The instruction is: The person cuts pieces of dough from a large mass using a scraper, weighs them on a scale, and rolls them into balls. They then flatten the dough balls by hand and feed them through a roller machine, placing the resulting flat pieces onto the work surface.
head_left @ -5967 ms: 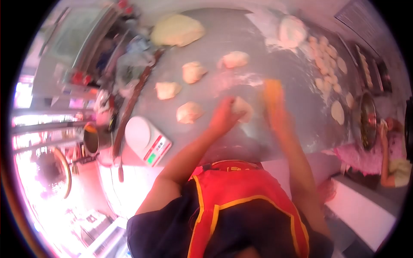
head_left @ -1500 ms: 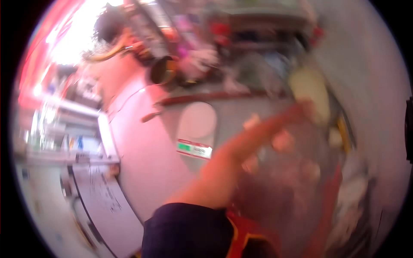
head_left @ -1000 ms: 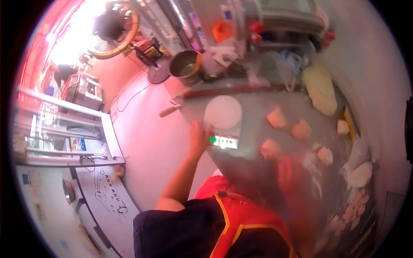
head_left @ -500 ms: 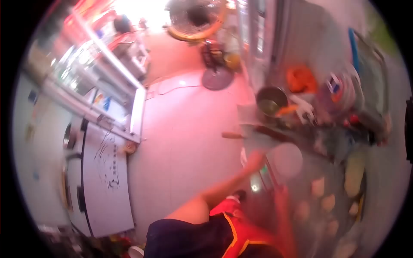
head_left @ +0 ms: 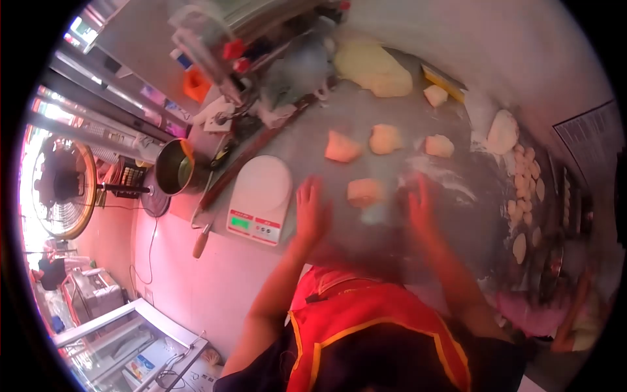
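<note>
My left hand [head_left: 309, 208] is over the grey work table, just right of a white kitchen scale [head_left: 262, 186] with a lit green display. Its fingers are stretched out and hold nothing. To the right, my right hand [head_left: 418, 202] is slightly blurred, fingers extended and apart, with nothing seen in it. Between the two hands lies a piece of dough [head_left: 363, 192], apart from both. Farther back are more dough pieces: one at the left [head_left: 342, 146], a middle one [head_left: 386, 139] and one at the right [head_left: 439, 146].
A large dough slab [head_left: 373, 70] lies at the back of the table [head_left: 418, 117]. Small dough balls [head_left: 524, 173] line the right side. At left stand a metal pot [head_left: 176, 166] and a fan [head_left: 64, 187]. Another person's arm [head_left: 575, 307] shows at lower right.
The view has swung right, from the doorway to the table. My left hand has left the scale's near edge, and both hands are now spread apart over the table.
</note>
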A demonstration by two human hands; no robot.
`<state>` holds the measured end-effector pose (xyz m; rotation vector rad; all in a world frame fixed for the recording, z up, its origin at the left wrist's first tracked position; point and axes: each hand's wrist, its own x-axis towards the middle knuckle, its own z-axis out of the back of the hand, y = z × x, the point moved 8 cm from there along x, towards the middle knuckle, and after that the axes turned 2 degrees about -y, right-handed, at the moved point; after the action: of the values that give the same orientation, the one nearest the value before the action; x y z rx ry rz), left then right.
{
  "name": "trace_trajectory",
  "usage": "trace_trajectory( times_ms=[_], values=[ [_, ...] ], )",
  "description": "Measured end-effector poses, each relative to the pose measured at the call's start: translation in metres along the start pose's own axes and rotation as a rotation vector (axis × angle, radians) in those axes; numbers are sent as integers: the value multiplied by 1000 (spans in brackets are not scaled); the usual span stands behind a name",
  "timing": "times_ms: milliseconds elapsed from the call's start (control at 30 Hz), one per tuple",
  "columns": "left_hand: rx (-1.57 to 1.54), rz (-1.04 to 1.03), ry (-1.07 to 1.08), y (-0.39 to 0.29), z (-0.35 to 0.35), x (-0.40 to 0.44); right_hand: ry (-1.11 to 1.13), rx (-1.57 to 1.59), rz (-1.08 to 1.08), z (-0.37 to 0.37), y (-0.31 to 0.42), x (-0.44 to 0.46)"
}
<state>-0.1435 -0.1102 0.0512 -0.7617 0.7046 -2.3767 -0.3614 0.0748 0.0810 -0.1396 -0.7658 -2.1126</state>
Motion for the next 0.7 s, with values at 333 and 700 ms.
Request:
trace_trajectory(
  times_ms=[333, 700],
  values=[
    [114, 256, -13, -1, -78, 111, 88, -54, 19, 7, -148, 98],
    [149, 313, -34, 0, -97, 107, 477, 433, -426, 14, -162, 82]
  ],
)
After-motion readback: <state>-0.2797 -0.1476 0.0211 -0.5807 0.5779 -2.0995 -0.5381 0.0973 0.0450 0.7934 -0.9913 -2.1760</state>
